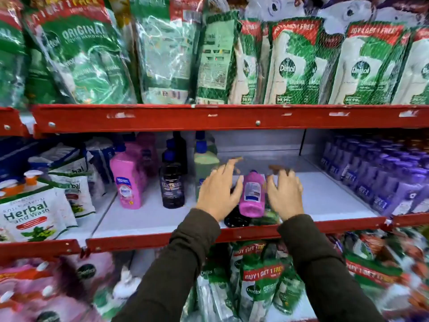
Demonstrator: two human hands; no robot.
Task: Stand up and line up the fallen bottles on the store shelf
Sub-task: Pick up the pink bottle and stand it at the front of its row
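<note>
A pink bottle (251,195) lies on its side on the white middle shelf (148,217), its cap pointing to the back. Under and beside it lie a black bottle (236,219) and a green bottle (267,218), both partly hidden. My left hand (218,191) hovers just left of the pink bottle, fingers spread. My right hand (284,192) hovers just right of it, fingers spread too. Neither hand grips anything. To the left stand an upright pink bottle (128,180), a dark bottle (172,182) and a pale green bottle (205,165), each with more behind.
Purple bottles (380,177) fill the shelf's right side in rows. Herbal hand wash pouches (32,212) crowd the left. A red shelf lip (232,233) runs along the front edge. Green refill pouches (294,66) stand on the shelf above, and more pouches (262,284) below.
</note>
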